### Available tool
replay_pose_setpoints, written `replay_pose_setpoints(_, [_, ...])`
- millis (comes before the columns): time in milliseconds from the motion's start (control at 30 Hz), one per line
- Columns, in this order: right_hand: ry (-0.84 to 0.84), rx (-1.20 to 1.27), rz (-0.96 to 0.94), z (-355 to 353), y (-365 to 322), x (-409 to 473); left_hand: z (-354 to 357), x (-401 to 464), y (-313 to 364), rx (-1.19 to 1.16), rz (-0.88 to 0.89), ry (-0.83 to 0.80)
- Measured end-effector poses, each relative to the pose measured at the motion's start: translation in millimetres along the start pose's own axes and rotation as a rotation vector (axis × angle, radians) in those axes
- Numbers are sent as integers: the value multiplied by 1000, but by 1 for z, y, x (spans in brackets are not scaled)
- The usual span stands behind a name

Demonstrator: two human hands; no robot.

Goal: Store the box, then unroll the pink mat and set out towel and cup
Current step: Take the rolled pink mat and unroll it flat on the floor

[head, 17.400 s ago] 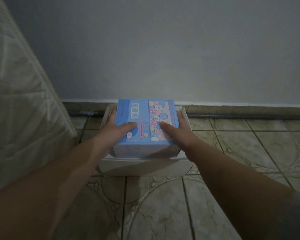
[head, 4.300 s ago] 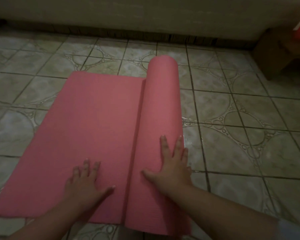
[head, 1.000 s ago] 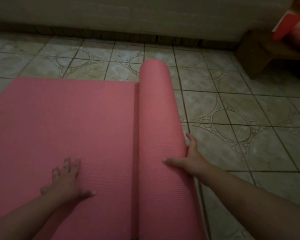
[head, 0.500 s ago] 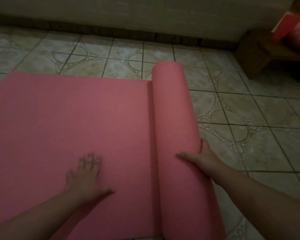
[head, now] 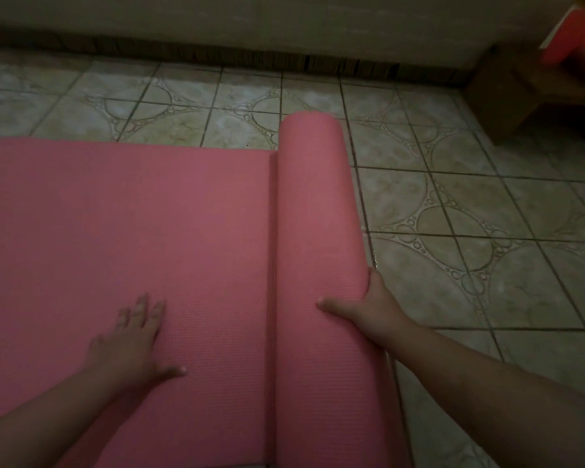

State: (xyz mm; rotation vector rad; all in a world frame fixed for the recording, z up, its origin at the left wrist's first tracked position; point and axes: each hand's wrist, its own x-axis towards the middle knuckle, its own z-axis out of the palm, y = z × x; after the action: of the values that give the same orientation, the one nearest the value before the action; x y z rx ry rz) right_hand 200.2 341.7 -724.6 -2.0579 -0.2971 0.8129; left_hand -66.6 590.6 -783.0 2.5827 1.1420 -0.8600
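The pink mat lies partly unrolled on the tiled floor, its flat part filling the left half of the view. The rolled part stands as a thick cylinder running from the near edge away from me, right of centre. My left hand presses flat on the unrolled sheet, fingers spread. My right hand cups the right side of the roll, thumb on top and fingers hidden behind it. Box, towel and cup are out of view.
Patterned tiles extend to the right of the roll. A wall with a dark baseboard runs along the back. A brown wooden piece of furniture with a red object on it stands at the far right.
In the last second my left hand slid to the right across the flat sheet, while my right hand kept cupping the roll's right side. More flat mat shows than a few seconds ago.
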Motion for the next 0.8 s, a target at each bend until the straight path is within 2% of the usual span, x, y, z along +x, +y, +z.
replay_pose_setpoints(133, [-22,-1,24,-3,4,4,-3,2,2,11,-34,-8])
replay_pose_setpoints(233, [-18,-33,66,-25,5,4,2,1,23,-92,-58,77])
replay_pose_setpoints(300, [35,-80,65,-47,5,3,8,0,43,-106,31,122])
replay_pose_setpoints(400, [148,-28,-16,-67,3,2,14,2,72,-80,179,116])
replay_pose_setpoints(500, [245,-89,-57,-56,-5,7,10,8,90,-64,212,64])
replay_pose_setpoints(733, [163,-248,75,-49,-8,8,10,11,98,-42,161,27])
replay_pose_setpoints(800, [151,-224,87,-55,-5,11,9,10,97,-45,162,25])
